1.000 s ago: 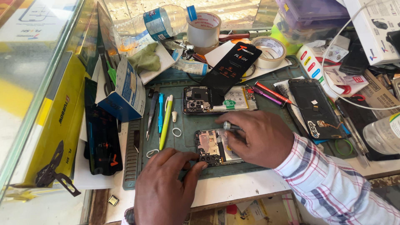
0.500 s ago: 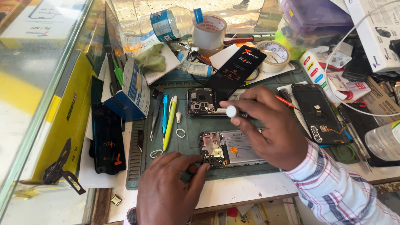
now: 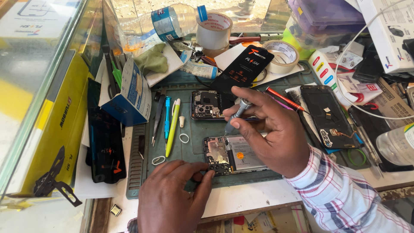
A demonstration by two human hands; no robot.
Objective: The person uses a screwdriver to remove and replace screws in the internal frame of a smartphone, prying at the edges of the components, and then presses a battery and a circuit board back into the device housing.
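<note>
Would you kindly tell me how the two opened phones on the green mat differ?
The near phone lies sideways under both hands, its silver battery showing; the far phone lies untouched, half covered by a black card. A screwdriver tip meets only the near phone. Both have their backs off.

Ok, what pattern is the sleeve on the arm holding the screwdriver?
A white sleeve with red and dark blue checked lines, seen from the head camera.
</note>
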